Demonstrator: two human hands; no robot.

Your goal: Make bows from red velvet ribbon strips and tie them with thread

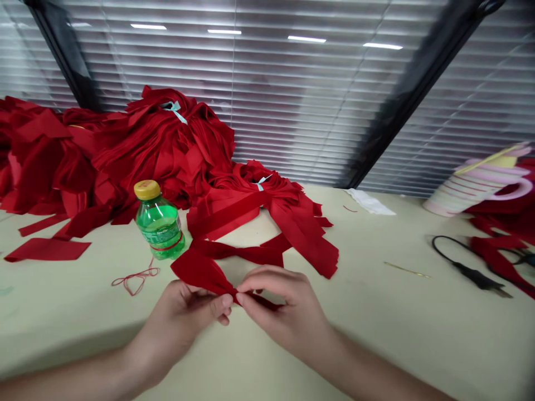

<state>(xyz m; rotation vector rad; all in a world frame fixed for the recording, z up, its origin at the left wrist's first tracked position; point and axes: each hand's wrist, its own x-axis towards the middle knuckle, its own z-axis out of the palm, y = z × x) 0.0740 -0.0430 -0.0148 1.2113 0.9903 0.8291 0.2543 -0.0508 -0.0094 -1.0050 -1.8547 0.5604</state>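
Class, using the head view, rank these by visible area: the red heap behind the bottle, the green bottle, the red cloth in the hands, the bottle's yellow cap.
1. Red heap
2. Green bottle
3. Red cloth, partly hidden by fingers
4. Yellow cap

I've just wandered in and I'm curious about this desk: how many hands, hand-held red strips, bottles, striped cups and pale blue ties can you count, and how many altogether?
Hands (left hand, right hand): 2
Hand-held red strip: 1
Green bottle: 1
Striped cup: 1
Pale blue ties: 2
Total: 7
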